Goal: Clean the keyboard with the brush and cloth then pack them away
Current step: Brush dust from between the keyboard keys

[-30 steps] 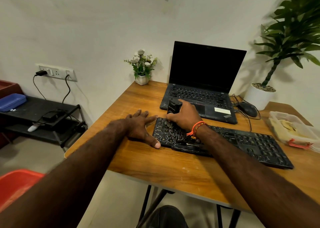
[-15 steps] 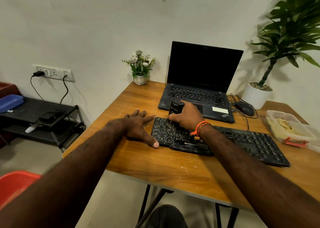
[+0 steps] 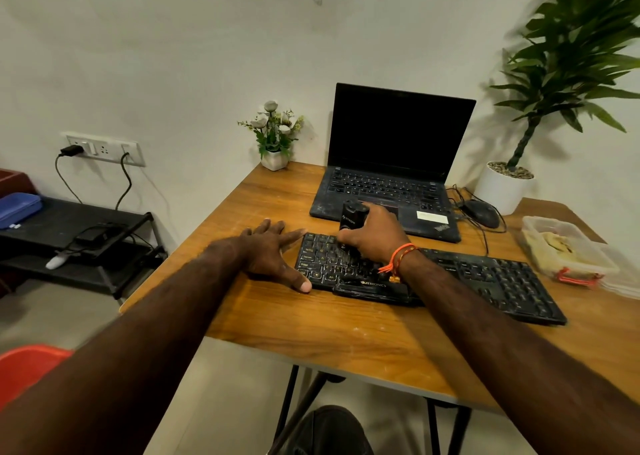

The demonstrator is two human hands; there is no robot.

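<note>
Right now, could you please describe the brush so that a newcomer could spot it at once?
Find the wooden desk and the long black keyboard lying across it. At the keyboard's left end, the right hand grips a short black upright cylinder, the brush; the only upright black thing there.

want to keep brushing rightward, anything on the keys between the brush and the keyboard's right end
Nothing visible lies on the keys. The right hand grips the brush over the keyboard's left part; only its own wrist crosses the front edge.

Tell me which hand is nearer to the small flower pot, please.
Left. The left hand lies flat on the table, at the keyboard's left end, below the flower pot. The right hand holds the brush farther right.
</note>
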